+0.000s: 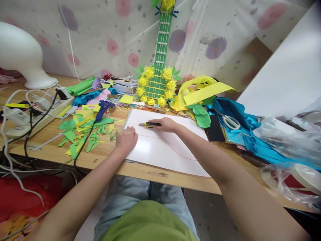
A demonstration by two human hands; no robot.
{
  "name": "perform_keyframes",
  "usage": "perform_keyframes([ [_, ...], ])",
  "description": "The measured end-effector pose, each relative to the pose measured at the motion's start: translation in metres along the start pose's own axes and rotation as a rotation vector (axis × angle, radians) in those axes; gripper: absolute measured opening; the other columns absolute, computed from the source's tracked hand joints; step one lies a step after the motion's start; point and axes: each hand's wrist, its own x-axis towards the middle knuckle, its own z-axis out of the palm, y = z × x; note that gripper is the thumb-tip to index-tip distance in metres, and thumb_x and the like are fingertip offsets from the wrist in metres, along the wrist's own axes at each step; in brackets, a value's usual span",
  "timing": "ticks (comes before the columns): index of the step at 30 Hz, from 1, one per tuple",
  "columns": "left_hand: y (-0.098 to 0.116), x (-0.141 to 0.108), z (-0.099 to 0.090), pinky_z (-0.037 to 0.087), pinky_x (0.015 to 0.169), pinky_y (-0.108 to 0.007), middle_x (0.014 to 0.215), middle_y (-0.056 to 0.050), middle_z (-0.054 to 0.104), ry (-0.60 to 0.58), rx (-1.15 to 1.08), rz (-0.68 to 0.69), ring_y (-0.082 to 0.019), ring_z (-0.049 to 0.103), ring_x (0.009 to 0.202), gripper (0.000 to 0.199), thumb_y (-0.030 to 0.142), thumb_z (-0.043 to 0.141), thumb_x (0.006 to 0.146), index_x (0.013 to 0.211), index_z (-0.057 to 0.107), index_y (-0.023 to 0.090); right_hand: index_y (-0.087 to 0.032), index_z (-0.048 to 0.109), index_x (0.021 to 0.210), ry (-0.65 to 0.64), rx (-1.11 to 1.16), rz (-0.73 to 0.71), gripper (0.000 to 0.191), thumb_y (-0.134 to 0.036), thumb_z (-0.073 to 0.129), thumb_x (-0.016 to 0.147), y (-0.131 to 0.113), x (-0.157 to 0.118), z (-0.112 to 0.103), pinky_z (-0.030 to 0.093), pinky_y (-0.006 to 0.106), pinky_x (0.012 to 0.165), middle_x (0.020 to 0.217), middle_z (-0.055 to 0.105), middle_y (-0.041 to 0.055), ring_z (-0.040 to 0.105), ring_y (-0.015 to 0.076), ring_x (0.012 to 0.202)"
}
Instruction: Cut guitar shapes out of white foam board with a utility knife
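A white board (150,150) lies on the table in front of me, with curved orange-brown lines drawn across it. My right hand (164,125) is closed around a yellow and black utility knife (146,125), its tip pointing left, low over the board's upper left part. Near the board's left edge my left hand (127,138) presses down on the surface, fingers slightly bent and holding nothing. Behind the board a green paper guitar (160,63) with white strings and yellow paper flowers leans upright against the wall covering.
Green and yellow paper scraps (94,142) and a blue glue gun (102,110) lie left, near a power strip (37,117) with cables. A white foam head (22,53) stands at back left. Scissors (231,122) rest on blue paper (230,106) to the right.
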Motion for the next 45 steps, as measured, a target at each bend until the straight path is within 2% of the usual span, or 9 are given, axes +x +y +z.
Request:
perform_keyframes([
  [5, -0.006, 0.006, -0.003, 0.043, 0.085, -0.031, 0.117, -0.005, 0.063, 0.023, -0.024, 0.032, -0.02, 0.055, 0.111, 0.03, 0.021, 0.038, 0.084, 0.095, 0.066, 0.019, -0.036, 0.047, 0.13, 0.036, 0.053, 0.005, 0.046, -0.037, 0.044, 0.084, 0.001, 0.0, 0.006, 0.042, 0.026, 0.079, 0.121, 0.06, -0.0044, 0.06, 0.0171, 0.096],
  [10, -0.015, 0.018, -0.003, 0.044, 0.084, -0.033, 0.114, -0.007, 0.064, 0.009, 0.006, 0.001, -0.022, 0.058, 0.105, 0.031, 0.022, 0.038, 0.084, 0.097, 0.065, 0.019, -0.036, 0.047, 0.13, 0.057, -0.016, 0.019, 0.046, -0.039, 0.043, 0.084, -0.003, 0.02, 0.005, 0.042, 0.026, 0.074, 0.116, 0.063, -0.0032, 0.061, 0.0176, 0.092],
  [15, -0.018, 0.02, 0.004, 0.041, 0.092, -0.032, 0.119, -0.007, 0.061, 0.063, -0.005, 0.0, -0.02, 0.052, 0.114, 0.032, 0.019, 0.038, 0.083, 0.101, 0.065, 0.019, -0.036, 0.048, 0.129, 0.052, -0.054, 0.018, 0.045, -0.038, 0.042, 0.084, -0.005, 0.032, 0.002, 0.041, 0.024, 0.071, 0.114, 0.064, -0.003, 0.061, 0.0165, 0.091],
  [26, -0.015, 0.02, 0.004, 0.041, 0.092, -0.032, 0.122, -0.002, 0.059, 0.027, -0.013, -0.027, -0.019, 0.055, 0.11, 0.033, 0.02, 0.039, 0.083, 0.102, 0.066, 0.022, -0.036, 0.049, 0.129, 0.07, -0.052, 0.014, 0.046, -0.042, 0.042, 0.084, 0.0, 0.014, 0.002, 0.04, 0.025, 0.07, 0.113, 0.065, -0.0029, 0.061, 0.0168, 0.088],
  [33, -0.012, 0.022, 0.006, 0.023, 0.106, -0.036, 0.12, -0.007, 0.061, 0.071, 0.069, 0.015, -0.02, 0.052, 0.115, 0.033, 0.02, 0.037, 0.083, 0.098, 0.067, 0.017, -0.037, 0.051, 0.127, 0.082, -0.106, 0.022, 0.043, -0.039, 0.041, 0.085, -0.006, 0.027, -0.002, 0.04, 0.025, 0.069, 0.111, 0.065, -0.0024, 0.061, 0.0173, 0.089],
  [37, -0.015, 0.024, 0.008, 0.032, 0.101, -0.028, 0.12, -0.005, 0.061, 0.064, 0.029, 0.023, -0.017, 0.05, 0.116, 0.034, 0.019, 0.037, 0.083, 0.098, 0.067, 0.017, -0.036, 0.056, 0.121, 0.068, -0.073, -0.033, 0.038, -0.037, 0.044, 0.085, -0.004, 0.026, -0.017, 0.041, 0.024, 0.073, 0.112, 0.065, -0.0029, 0.06, 0.0164, 0.093],
  [40, -0.015, 0.025, 0.008, 0.036, 0.098, -0.026, 0.12, -0.005, 0.06, 0.054, -0.006, 0.003, -0.017, 0.05, 0.117, 0.033, 0.018, 0.037, 0.083, 0.099, 0.067, 0.017, -0.035, 0.052, 0.126, 0.049, 0.029, 0.022, 0.043, -0.034, 0.046, 0.084, 0.002, 0.024, -0.028, 0.042, 0.023, 0.071, 0.104, 0.067, -0.0024, 0.062, 0.0136, 0.082],
  [43, -0.013, 0.025, 0.008, 0.036, 0.099, -0.027, 0.122, -0.007, 0.059, 0.041, -0.024, 0.002, -0.017, 0.05, 0.117, 0.033, 0.017, 0.037, 0.083, 0.102, 0.065, 0.015, -0.031, 0.045, 0.133, 0.04, 0.138, 0.085, 0.049, -0.033, 0.046, 0.083, -0.001, 0.029, -0.027, 0.043, 0.022, 0.068, 0.099, 0.069, -0.0017, 0.062, 0.0112, 0.071],
  [45, -0.013, 0.025, 0.007, 0.036, 0.099, -0.027, 0.124, -0.008, 0.058, 0.038, -0.033, 0.014, -0.018, 0.049, 0.118, 0.034, 0.015, 0.037, 0.083, 0.104, 0.064, 0.013, -0.031, 0.049, 0.129, 0.084, 0.106, 0.061, 0.047, -0.034, 0.048, 0.082, -0.011, 0.038, -0.019, 0.044, 0.023, 0.071, 0.108, 0.066, -0.0009, 0.063, 0.0134, 0.08],
])
